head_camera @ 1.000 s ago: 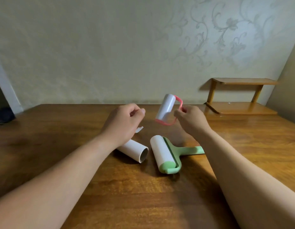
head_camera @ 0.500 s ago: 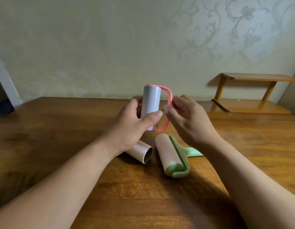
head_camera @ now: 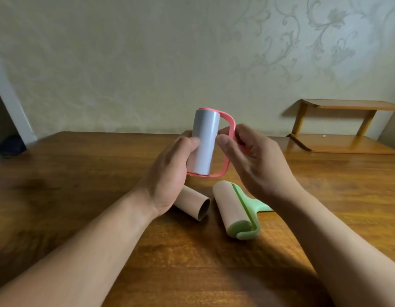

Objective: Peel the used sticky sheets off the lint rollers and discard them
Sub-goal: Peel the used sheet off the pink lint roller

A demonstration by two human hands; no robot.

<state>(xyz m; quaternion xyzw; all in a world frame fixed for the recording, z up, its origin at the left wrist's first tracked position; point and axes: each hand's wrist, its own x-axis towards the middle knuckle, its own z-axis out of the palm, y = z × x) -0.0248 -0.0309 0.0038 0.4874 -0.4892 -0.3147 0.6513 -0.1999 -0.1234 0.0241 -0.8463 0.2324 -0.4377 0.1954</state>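
While the left hand [head_camera: 170,173] grips the upright roll of the pink lint roller [head_camera: 204,142], thumb across its front, the right hand [head_camera: 254,160] curls round the roller's pink handle loop, thumb tip at the roll's right edge; both are raised above the table [head_camera: 81,185]; beneath them lie a bare tube [head_camera: 194,204], partly hidden behind the left hand, and the green lint roller [head_camera: 233,209], near each other but apart.

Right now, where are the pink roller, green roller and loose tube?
pink roller [head_camera: 204,142]: head view, on the side of its grey roll, between the two hands.
green roller [head_camera: 230,207]: head view, on the middle of its tan roll.
tube [head_camera: 193,203]: head view, on its outer wall near the open end.
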